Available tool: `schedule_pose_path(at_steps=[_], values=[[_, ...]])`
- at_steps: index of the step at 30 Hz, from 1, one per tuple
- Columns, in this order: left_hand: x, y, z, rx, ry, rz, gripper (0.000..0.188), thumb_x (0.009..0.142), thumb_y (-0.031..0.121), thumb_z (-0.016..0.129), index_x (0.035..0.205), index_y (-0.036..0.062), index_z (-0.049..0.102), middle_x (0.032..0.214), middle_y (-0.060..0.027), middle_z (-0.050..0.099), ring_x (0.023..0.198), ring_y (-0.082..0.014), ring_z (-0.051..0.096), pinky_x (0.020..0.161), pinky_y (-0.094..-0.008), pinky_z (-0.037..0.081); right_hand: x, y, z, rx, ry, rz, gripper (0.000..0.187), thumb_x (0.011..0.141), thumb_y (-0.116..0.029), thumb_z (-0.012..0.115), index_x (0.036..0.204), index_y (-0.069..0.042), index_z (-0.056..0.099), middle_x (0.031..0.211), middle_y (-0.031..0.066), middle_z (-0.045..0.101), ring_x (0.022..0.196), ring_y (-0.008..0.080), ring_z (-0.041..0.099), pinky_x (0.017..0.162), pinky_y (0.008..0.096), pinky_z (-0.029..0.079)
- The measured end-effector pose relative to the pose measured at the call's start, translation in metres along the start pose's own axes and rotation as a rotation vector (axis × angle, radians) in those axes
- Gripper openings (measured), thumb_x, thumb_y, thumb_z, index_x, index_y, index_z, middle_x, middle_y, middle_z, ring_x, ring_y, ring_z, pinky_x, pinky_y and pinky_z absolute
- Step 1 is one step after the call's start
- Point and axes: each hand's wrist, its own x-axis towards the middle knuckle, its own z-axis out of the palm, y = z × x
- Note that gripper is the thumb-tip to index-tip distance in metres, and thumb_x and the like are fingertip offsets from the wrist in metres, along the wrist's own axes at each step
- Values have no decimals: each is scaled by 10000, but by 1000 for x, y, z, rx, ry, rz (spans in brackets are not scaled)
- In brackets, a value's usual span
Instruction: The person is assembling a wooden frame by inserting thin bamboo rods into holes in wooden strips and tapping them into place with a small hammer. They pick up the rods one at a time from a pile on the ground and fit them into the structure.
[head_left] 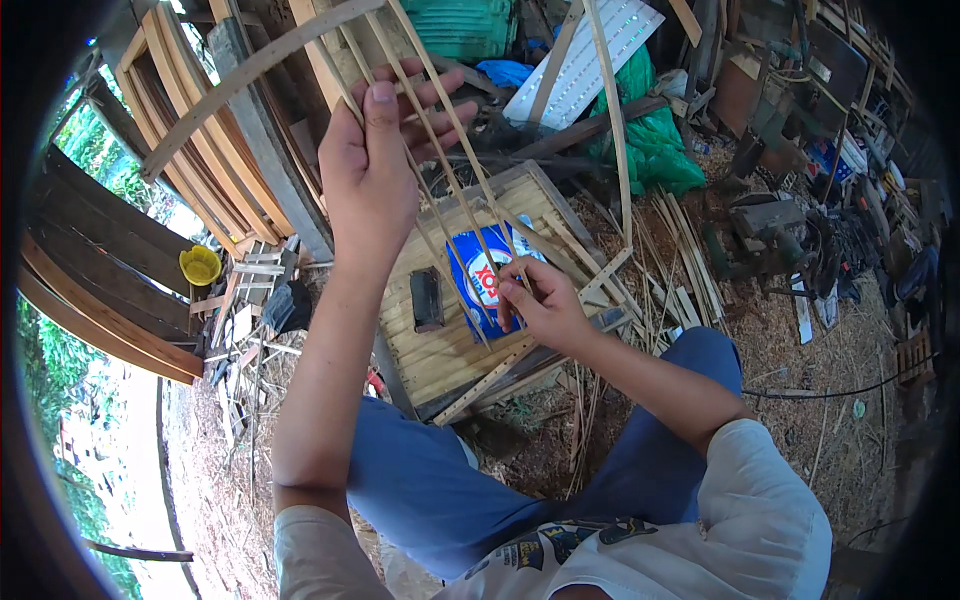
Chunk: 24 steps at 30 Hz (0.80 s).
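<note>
Several long, thin wooden strips (458,190) slant from the top of the head view down across a low wooden board (400,275). High up, my left hand (375,160) pinches a strip between thumb and forefinger, its other fingers reaching behind the strips. Lower down, my right hand (540,303) is closed around the strips near their lower ends. Under the strips lies a blue plastic packet (462,262) on the board. A dark rectangular block (427,300) rests left of the packet. Another pale, flat strip (490,380) crosses the board's near edge.
Curved wooden frames (175,100) lean at the left, near a yellow bowl (200,265). Green plastic sheeting (655,150) and a perforated white panel (590,60) lie beyond the board. Loose slats (690,255) and scrap wood cover the ground at right.
</note>
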Motion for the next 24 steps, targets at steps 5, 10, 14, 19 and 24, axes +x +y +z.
schedule_pose_path(at_steps=[5, 10, 14, 19, 24], values=[[3, -4, -2, -39, -10, 11, 415, 1127, 329, 360, 1326, -12, 491, 1213, -232, 698, 995, -286, 744, 845, -341, 613, 5, -7, -7, -26, -36, -1, 98, 1035, -82, 594, 1069, 9, 585, 803, 48, 639, 639, 128, 671, 569, 280, 549], [-8, 7, 16, 54, 138, -20, 383, 1130, 311, 354, 1274, -10, 505, 1099, -194, 711, 899, -247, 744, 780, -379, 634, 4, -17, -9, -35, -83, 88, 119, 1043, -115, 594, 1051, 2, 580, 767, 47, 635, 631, 139, 678, 581, 295, 572], [-8, 2, 17, 45, 130, 26, 370, 1129, 312, 362, 1273, -3, 494, 1091, -194, 714, 883, -250, 746, 765, -373, 633, 3, -16, -9, -17, -99, 92, 122, 1045, -124, 594, 1032, -4, 571, 772, 64, 645, 635, 148, 681, 587, 296, 560], [-6, -1, 11, 46, 89, 48, 376, 1130, 331, 355, 1274, 8, 483, 1092, -186, 717, 869, -242, 747, 744, -364, 631, 5, -15, -7, -11, -101, 84, 103, 1040, -114, 599, 1038, -12, 581, 767, 54, 642, 620, 128, 672, 569, 294, 565], [-6, 17, 20, 186, 117, -22, 416, 1124, 372, 360, 1293, 14, 486, 1113, -175, 720, 870, -225, 750, 733, -354, 631, 17, 2, -6, -50, -9, 25, 90, 1032, -92, 609, 1007, -6, 596, 768, 38, 631, 668, 131, 678, 614, 285, 559]])
